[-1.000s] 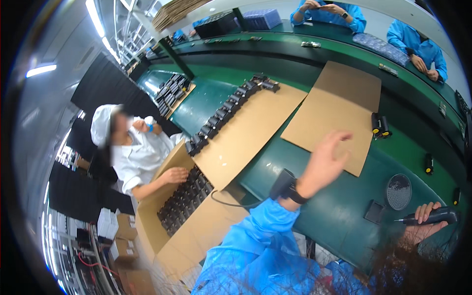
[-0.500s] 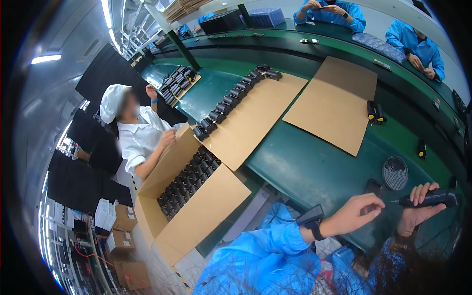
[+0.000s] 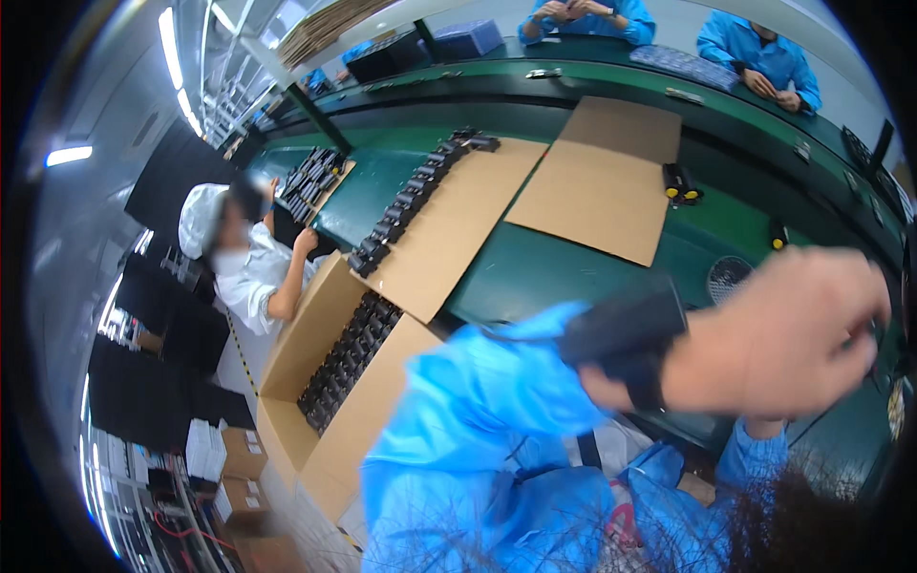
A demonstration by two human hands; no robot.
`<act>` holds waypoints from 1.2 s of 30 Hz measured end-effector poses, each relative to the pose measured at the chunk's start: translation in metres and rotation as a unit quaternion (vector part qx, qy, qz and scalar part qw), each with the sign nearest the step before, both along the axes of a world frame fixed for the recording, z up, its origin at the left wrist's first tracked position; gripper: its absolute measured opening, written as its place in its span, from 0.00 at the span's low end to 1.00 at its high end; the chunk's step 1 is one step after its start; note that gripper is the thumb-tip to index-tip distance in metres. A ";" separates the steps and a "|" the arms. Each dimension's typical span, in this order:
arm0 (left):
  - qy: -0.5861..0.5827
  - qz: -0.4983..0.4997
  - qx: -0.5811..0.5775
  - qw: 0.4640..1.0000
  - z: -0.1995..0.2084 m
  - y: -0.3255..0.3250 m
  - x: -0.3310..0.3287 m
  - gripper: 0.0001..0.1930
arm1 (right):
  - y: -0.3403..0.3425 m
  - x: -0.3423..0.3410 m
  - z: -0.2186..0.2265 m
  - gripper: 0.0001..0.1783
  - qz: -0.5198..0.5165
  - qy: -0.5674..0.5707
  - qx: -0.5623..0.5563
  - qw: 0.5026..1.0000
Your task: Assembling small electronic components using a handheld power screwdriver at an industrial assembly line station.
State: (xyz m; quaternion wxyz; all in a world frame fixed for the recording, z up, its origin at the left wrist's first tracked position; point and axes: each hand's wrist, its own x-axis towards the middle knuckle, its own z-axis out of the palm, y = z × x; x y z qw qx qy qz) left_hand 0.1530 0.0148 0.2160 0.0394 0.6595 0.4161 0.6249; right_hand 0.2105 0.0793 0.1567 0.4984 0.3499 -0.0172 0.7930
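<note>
My left hand [image 3: 788,329], blurred by motion, is raised over the right end of the green bench. Its fingers curl inward in a closed shape; whatever they may hold cannot be made out. A black device on a strap [image 3: 626,334] sits on that wrist. Behind it, only the wrist of my right hand [image 3: 764,428] shows above a blue sleeve, so its fingers and anything in them are hidden. Partly covered by my left hand is a round gridded dish [image 3: 729,277]. Beyond it lies a black part with a yellow end [image 3: 778,235].
Two black parts with yellow ends [image 3: 680,187] stand beside a cardboard sheet [image 3: 592,205]. A row of black parts [image 3: 411,199] lines another sheet [image 3: 468,215]. An open carton [image 3: 368,406] holds several more. A co-worker in white [image 3: 250,272] stands left; others in blue [image 3: 764,62] sit across.
My left hand has risen and moved right, now covering my right hand and the black electric screwdriver it held. The whole scene has shifted left in view.
</note>
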 end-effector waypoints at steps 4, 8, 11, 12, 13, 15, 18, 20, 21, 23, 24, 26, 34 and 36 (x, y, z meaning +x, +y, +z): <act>0.134 0.095 -0.111 0.980 -0.003 0.020 -0.094 0.13 | 0.103 0.050 -0.106 0.40 -0.147 -0.456 0.150 0.865; 0.368 0.262 -0.354 0.819 -0.055 -0.051 -0.210 0.20 | 0.099 0.064 -0.104 0.42 -0.165 -0.474 0.126 0.856; 0.459 0.313 -0.529 0.641 -0.099 -0.134 -0.277 0.32 | 0.096 0.068 -0.101 0.42 -0.167 -0.476 0.128 0.854; 0.452 0.330 -0.577 0.594 -0.108 -0.157 -0.285 0.39 | 0.094 0.067 -0.098 0.41 -0.172 -0.482 0.125 0.850; 0.440 0.337 -0.601 0.575 -0.128 -0.174 -0.299 0.44 | 0.093 0.069 -0.098 0.41 -0.174 -0.480 0.125 0.851; 0.438 0.315 -0.638 0.550 -0.163 -0.199 -0.313 0.51 | 0.093 0.068 -0.105 0.41 -0.200 -0.486 0.138 0.839; 0.413 0.294 -0.648 0.569 -0.185 -0.209 -0.306 0.50 | 0.096 0.070 -0.111 0.40 -0.237 -0.508 0.152 0.814; 0.365 0.289 -0.648 0.602 -0.189 -0.219 -0.300 0.48 | 0.101 0.071 -0.114 0.39 -0.230 -0.511 0.168 0.811; 0.358 0.294 -0.650 0.603 -0.191 -0.222 -0.302 0.48 | 0.104 0.068 -0.117 0.39 -0.224 -0.513 0.176 0.810; 0.357 0.297 -0.634 0.619 -0.194 -0.230 -0.304 0.47 | 0.110 0.062 -0.123 0.38 -0.217 -0.509 0.187 0.812; 0.353 0.297 -0.632 0.623 -0.193 -0.230 -0.307 0.47 | 0.110 0.060 -0.123 0.38 -0.221 -0.508 0.189 0.811; 0.362 0.284 -0.637 0.618 -0.188 -0.229 -0.312 0.46 | 0.109 0.056 -0.121 0.38 -0.234 -0.517 0.184 0.803; 0.351 0.300 -0.601 0.653 -0.176 -0.232 -0.320 0.42 | 0.113 0.055 -0.124 0.37 -0.238 -0.510 0.179 0.807; 0.325 0.372 -0.559 0.666 -0.163 -0.206 -0.343 0.36 | 0.114 0.058 -0.123 0.37 -0.248 -0.517 0.180 0.800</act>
